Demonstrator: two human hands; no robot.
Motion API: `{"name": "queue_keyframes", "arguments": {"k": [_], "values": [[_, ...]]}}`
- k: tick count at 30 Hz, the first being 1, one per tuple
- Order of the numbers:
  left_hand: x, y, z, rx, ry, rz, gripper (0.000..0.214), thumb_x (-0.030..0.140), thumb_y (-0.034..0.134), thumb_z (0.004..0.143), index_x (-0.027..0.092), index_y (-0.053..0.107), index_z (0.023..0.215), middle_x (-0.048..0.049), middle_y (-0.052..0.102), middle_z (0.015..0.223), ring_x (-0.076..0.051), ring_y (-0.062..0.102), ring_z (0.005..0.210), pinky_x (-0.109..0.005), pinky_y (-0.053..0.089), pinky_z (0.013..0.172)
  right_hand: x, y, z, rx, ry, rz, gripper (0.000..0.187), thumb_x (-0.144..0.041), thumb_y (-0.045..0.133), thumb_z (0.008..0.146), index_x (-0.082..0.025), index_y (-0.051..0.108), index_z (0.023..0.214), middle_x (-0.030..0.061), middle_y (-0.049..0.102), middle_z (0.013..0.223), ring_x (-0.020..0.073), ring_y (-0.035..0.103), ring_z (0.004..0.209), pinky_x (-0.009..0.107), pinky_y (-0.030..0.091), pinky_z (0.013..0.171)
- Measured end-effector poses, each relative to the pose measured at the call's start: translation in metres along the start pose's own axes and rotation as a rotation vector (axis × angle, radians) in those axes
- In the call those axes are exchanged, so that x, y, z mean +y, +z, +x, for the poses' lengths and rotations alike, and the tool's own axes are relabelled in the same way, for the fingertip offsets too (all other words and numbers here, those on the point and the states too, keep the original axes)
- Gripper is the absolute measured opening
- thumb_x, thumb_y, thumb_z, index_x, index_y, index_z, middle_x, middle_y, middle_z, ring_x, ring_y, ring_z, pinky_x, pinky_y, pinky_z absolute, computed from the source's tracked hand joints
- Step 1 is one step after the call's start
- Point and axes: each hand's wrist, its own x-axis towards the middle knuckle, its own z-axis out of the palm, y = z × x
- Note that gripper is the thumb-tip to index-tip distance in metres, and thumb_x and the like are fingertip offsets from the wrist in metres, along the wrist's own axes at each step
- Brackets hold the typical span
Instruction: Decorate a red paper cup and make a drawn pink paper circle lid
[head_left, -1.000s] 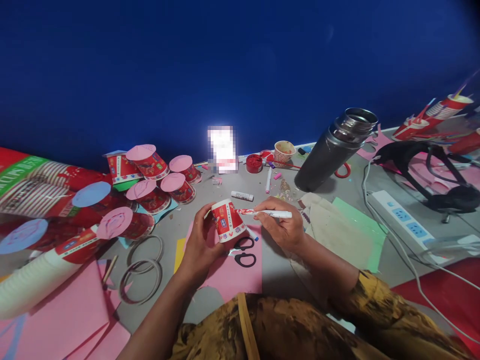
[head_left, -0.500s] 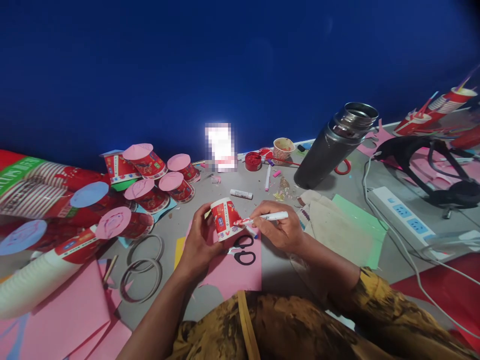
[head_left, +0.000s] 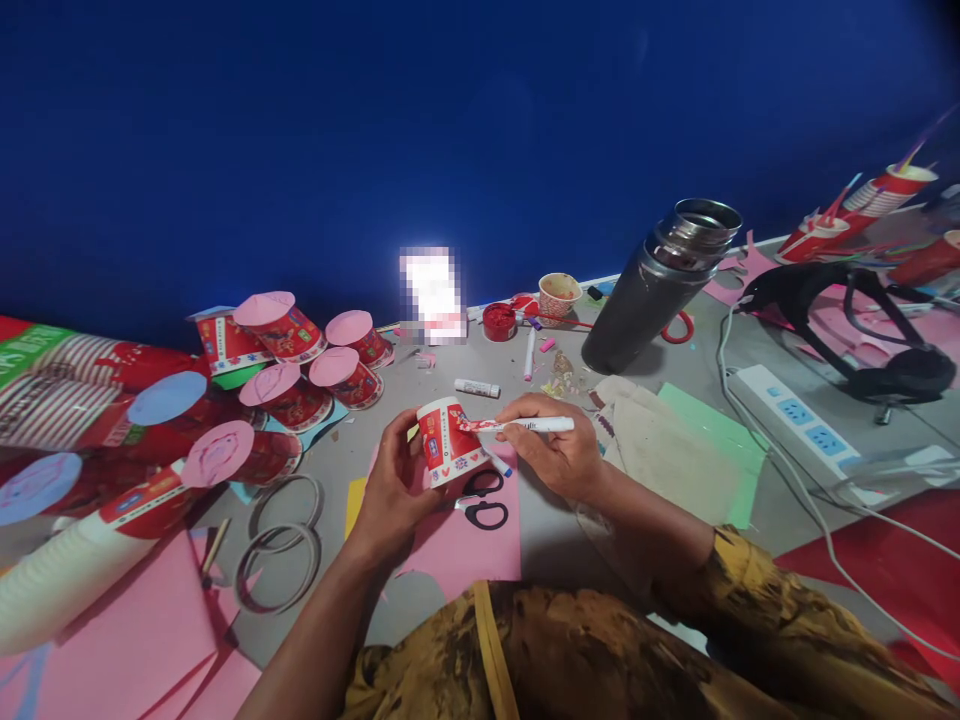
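A red paper cup (head_left: 441,440) with a printed pattern is tilted in my left hand (head_left: 396,490), whose fingers and thumb wrap round its left side. My right hand (head_left: 555,450) pinches a white marker (head_left: 551,425). The marker's red-smeared tip end meets the upper right side of the cup; whether it presses on the surface I cannot tell. Below the cup, black-handled scissors (head_left: 484,512) lie on a pink paper sheet (head_left: 457,550). A second pen with a blue end (head_left: 501,464) rests just behind the scissors. A white tube (head_left: 477,388) lies beyond the cup.
Several red cups topped with pink paper (head_left: 349,380) stand at left, near stacked cups (head_left: 67,580) and tape rings (head_left: 279,565). A dark flask (head_left: 652,300), a red pot (head_left: 499,320), a power strip (head_left: 802,420), cables and black headgear (head_left: 862,330) occupy the right and back.
The marker tip has moved from the cup's lower right side up towards its upper part. The cup has turned slightly in my left hand. The whole view has shifted a little.
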Motion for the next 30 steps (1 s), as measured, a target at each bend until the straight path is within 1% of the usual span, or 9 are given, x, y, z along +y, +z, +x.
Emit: {"name": "queue_keyframes", "arguments": {"k": [2,4,8,11,13,21,25,27,30], "values": [[-0.003,0.0,-0.002,-0.006,-0.025,-0.036,0.092,0.019,0.096,0.065,0.034,0.053,0.145,-0.0078,0.056,0.155,-0.033,0.051,0.148,-0.043,0.049,0.119,0.0,0.0,0.0,-0.01,-0.007,-0.011,0.013,-0.02,0.061,0.101,-0.021,0.071,0.094,0.0046,0.08,0.086,0.0171,0.074,0.076,0.027,0.056,0.071],[-0.003,0.001,-0.003,-0.007,-0.045,-0.061,0.092,0.019,0.096,0.066,0.036,0.053,0.145,-0.0073,0.056,0.156,-0.033,0.052,0.148,-0.043,0.05,0.118,0.001,-0.001,0.0,-0.022,-0.005,-0.024,0.012,-0.02,0.061,0.101,-0.02,0.071,0.094,0.0048,0.08,0.086,0.0172,0.075,0.076,0.027,0.056,0.071],[0.004,0.0,0.0,-0.008,-0.049,-0.062,0.087,0.025,0.097,0.066,0.031,0.055,0.143,-0.0116,0.059,0.152,-0.036,0.06,0.14,-0.046,0.057,0.11,0.004,-0.002,0.0,0.005,-0.009,-0.05,0.013,-0.019,0.06,0.1,-0.02,0.07,0.092,0.0044,0.078,0.083,0.017,0.073,0.074,0.028,0.056,0.07],[0.011,-0.001,0.003,-0.005,-0.064,-0.058,0.086,0.027,0.097,0.066,0.029,0.054,0.141,-0.0131,0.06,0.151,-0.037,0.062,0.138,-0.048,0.057,0.111,0.004,-0.003,-0.001,0.045,-0.008,-0.032,0.013,-0.018,0.059,0.1,-0.02,0.07,0.092,0.0041,0.077,0.082,0.0161,0.071,0.073,0.027,0.055,0.07],[0.014,-0.001,0.004,-0.004,-0.074,-0.062,0.086,0.026,0.097,0.066,0.029,0.054,0.14,-0.0126,0.06,0.151,-0.037,0.062,0.138,-0.049,0.056,0.112,0.003,-0.004,-0.001,0.048,0.012,0.001,0.013,-0.019,0.059,0.1,-0.02,0.07,0.092,0.0035,0.076,0.081,0.0157,0.071,0.072,0.027,0.055,0.069],[0.01,0.001,0.004,0.021,-0.058,-0.1,0.086,0.024,0.098,0.064,0.03,0.056,0.138,-0.0131,0.063,0.149,-0.038,0.065,0.134,-0.052,0.059,0.109,-0.003,-0.004,-0.001,-0.02,0.06,0.097,0.013,-0.024,0.061,0.101,-0.02,0.071,0.092,0.0035,0.076,0.081,0.0152,0.07,0.068,0.026,0.054,0.065],[0.01,0.001,0.005,0.02,-0.051,-0.1,0.084,0.024,0.098,0.064,0.03,0.058,0.138,-0.012,0.062,0.15,-0.036,0.065,0.134,-0.051,0.057,0.111,-0.004,-0.006,-0.001,-0.057,0.087,0.099,0.015,-0.024,0.06,0.1,-0.02,0.071,0.091,0.0029,0.075,0.078,0.0148,0.068,0.065,0.026,0.052,0.062],[0.011,0.001,0.005,0.021,-0.051,-0.102,0.084,0.024,0.098,0.063,0.029,0.057,0.137,-0.0129,0.062,0.149,-0.036,0.066,0.133,-0.05,0.058,0.11,-0.003,-0.006,-0.001,-0.047,0.09,0.084,0.016,-0.022,0.059,0.1,-0.02,0.07,0.089,0.0024,0.075,0.078,0.0142,0.068,0.065,0.025,0.052,0.063],[0.012,0.0,0.005,0.032,-0.085,-0.084,0.087,0.025,0.098,0.062,0.028,0.056,0.138,-0.0142,0.062,0.149,-0.037,0.065,0.133,-0.05,0.059,0.108,0.0,-0.006,0.0,0.004,0.11,0.049,0.017,-0.021,0.059,0.099,-0.021,0.069,0.086,0.0009,0.074,0.076,0.0133,0.068,0.066,0.025,0.052,0.064]]}}
